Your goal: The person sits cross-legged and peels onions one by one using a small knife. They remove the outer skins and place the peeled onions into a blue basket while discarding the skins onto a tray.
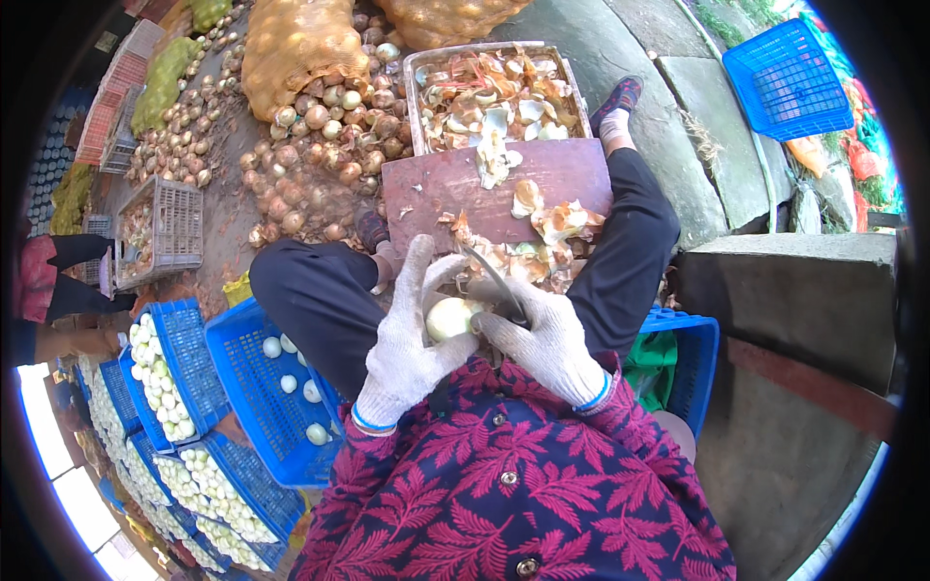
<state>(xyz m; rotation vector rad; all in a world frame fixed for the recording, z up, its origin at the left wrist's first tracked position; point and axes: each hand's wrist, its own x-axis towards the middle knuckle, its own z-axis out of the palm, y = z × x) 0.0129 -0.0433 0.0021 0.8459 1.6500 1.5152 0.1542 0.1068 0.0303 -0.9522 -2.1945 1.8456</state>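
Observation:
Both my hands wear white knit gloves and meet over my lap. My left hand [408, 356] holds a pale onion [445, 319] with its outer skin off, the thumb below and fingers raised along the far side. In my right hand [543, 338] is a knife [490, 270], its dark curved blade pointing up and away to the left. The right thumb touches the onion's right side. Beyond the hands lies a reddish wooden board [465, 189] with onion skins [559, 218] on it. A blue plastic crate [247, 385] with several peeled onions [311, 392] stands beside my left leg.
Past the board is a tub [410, 109] full of skins. Unpeeled onions [290, 196] spill from a mesh sack [298, 51]. Stacked crates of peeled onions [218, 486] and another person's arm [80, 341] are at left. A concrete block [792, 283] and blue crate [788, 83] are at right.

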